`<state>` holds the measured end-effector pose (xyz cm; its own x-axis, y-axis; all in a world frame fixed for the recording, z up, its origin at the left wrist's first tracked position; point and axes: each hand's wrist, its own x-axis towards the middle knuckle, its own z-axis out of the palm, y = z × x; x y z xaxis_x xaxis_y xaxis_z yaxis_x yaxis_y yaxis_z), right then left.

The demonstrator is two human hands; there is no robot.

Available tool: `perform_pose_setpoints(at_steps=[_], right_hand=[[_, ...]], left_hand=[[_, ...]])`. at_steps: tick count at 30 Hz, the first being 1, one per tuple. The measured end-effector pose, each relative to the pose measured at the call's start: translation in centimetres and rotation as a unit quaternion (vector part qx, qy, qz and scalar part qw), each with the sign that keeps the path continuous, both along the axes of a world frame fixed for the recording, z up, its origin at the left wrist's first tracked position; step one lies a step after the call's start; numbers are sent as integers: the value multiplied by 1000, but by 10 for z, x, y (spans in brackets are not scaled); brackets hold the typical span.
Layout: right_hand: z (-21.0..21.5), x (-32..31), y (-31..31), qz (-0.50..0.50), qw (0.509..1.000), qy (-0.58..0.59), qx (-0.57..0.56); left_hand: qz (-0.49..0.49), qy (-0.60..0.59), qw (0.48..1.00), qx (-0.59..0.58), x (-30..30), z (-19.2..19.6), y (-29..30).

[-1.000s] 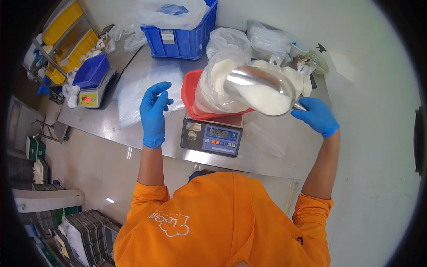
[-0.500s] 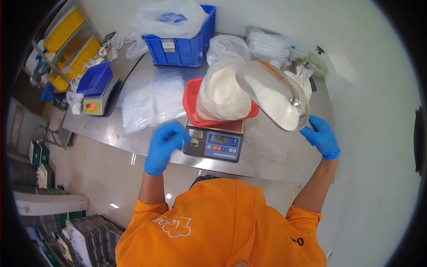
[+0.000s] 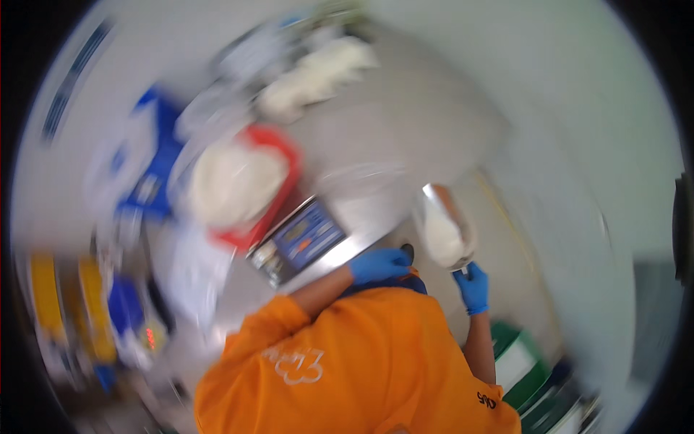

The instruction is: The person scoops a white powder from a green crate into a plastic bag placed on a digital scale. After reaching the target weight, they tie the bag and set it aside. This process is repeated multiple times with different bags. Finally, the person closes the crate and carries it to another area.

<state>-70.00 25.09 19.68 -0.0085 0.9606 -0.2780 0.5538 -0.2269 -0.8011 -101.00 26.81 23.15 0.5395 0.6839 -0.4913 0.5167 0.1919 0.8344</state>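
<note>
My gloved right hand (image 3: pixel 473 288) is closed on the handle of a metal scoop (image 3: pixel 454 208), which carries white powder and hangs past the table's edge, over the floor. In a blue glove too, my left hand (image 3: pixel 379 265) is close in front of my body by the table edge; blur smears its fingers, and I see nothing held in it. To its left stands a scale (image 3: pixel 307 235) with a blue panel. On the scale sits a red tray (image 3: pixel 280 155) with an open clear bag of white powder (image 3: pixel 235 181) in it.
The steel table (image 3: pixel 419 108) spreads ahead, with flat plastic bags (image 3: pixel 191 267) at its left. A blue crate (image 3: pixel 163 137) stands beyond them. Far left are a second scale with a blue tray (image 3: pixel 124 304) and yellow bins (image 3: pixel 47 289). Green crates (image 3: pixel 520 362) stand on the floor at right.
My view has swung to the right, and everything is blurred. The powder-filled scoop has moved from beside the bag to beyond the table edge. My left hand has come in toward my body.
</note>
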Motion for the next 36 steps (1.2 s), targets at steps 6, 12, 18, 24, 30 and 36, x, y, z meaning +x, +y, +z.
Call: perform_pose_setpoints(at_steps=[6, 12, 18, 24, 30, 36], right_hand=[[-95, 42, -167, -366, 922, -96, -78], [-148, 70, -237, -625, 767, -46, -139], [-207, 182, -261, -791, 556, 232, -108], [-263, 452, -360, -844, 494, -22, -206], [-267, 525, -378, -751, 496, 260, -351], [-339, 447, -356, -850, 366, 339, -169]], left_hand=[[19, 5, 987, -157, 17, -151, -5], [-380, 268, 885, 22, 8, -226, 17], [29, 247, 941, -230, 70, -209, 78], [10, 189, 963, -193, 221, -168, 96], [-71, 153, 972, -164, 355, -121, 50], [-67, 194, 958, -201, 351, -140, 39]])
